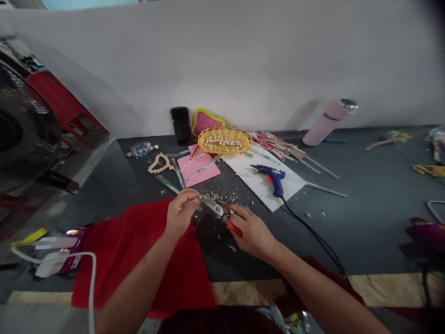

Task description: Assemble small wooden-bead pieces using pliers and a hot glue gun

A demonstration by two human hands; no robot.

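My right hand (251, 230) is wrapped round the red handles of a pair of cutters (218, 209), whose metal head points to the left. My left hand (182, 208) pinches at the tip of the metal head; what lies between its fingers is too small to make out. Small pale crumbs (222, 197) lie scattered on the dark table (215, 253) around and beyond the cutters. A red cloth (139, 246) spreads under my left forearm. Behind the hands are a pink paper (205, 172) with sticks on it and a yellow basket (225, 140) of small pale pieces.
A blue glue gun (274, 176) lies on white paper (264, 197), its black cord running to the front right. Behind stand a phone (181, 126) and a pink bottle (327, 123). A beaded triangular frame (160, 164) lies left. A fan (21, 120) is at far left.
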